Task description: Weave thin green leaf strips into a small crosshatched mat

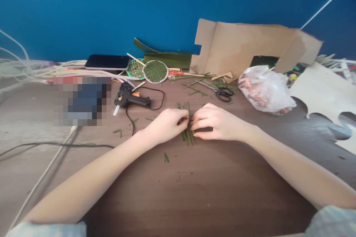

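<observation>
Several narrow green leaf strips (190, 137) lie lengthwise in the middle of the table, between my two hands. My left hand (170, 124) is closed on the strips from the left, thumb and fingers pinched at their middle. From the right, my right hand (214, 121) meets it with curled fingers, the fingertips pressed to the same strips. The fingertips almost touch and hide part of the strips. Beyond them lie scissors (222, 92) with black handles and scattered leaf scraps (198, 92).
A black hot glue gun (130, 98) with a cable lies to the left. Behind it are a phone (107, 62) and a round woven green disc (155, 72). A cardboard piece (236, 46) leans against the blue wall. A plastic bag (268, 90) and white cut-out sheet (322, 89) lie right.
</observation>
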Demonstrator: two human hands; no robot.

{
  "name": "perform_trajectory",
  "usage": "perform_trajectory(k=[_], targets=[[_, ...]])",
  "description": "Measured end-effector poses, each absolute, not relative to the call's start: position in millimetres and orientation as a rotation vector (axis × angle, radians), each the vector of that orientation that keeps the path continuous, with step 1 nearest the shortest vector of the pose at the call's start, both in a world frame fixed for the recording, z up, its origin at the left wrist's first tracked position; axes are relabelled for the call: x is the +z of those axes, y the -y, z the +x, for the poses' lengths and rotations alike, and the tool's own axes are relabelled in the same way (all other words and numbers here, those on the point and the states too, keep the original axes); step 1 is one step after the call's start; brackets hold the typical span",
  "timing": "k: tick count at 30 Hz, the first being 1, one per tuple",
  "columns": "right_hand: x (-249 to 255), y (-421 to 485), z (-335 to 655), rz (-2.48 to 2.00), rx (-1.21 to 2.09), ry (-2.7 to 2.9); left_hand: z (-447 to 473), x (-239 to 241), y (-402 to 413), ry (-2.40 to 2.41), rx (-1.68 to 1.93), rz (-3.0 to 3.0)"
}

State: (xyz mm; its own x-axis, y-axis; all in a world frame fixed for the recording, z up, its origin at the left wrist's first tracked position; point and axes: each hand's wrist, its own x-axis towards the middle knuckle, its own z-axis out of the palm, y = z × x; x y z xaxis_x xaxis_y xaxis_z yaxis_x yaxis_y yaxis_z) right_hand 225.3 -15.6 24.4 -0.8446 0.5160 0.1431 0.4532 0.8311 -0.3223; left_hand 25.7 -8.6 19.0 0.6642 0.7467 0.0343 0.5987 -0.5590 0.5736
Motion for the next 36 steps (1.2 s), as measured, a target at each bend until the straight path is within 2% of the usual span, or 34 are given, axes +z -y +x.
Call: perform_trajectory(k=[15, 25, 36], targets=[[9.3, 14.3, 218.4, -1.174, 0.674, 2.271, 23.1, 20.6, 7.7, -0.954, 0.354, 2.443], [11.8, 13.0, 217.5, -1.262, 0.926, 2.105, 19.6, 23.3, 8.3, -0.914, 0.359, 2.391], [9.3, 11.3, 218.6, -1.273, 0.982, 2.058, 17.0, 20.6, 6.4, -0.861, 0.346, 2.438]])
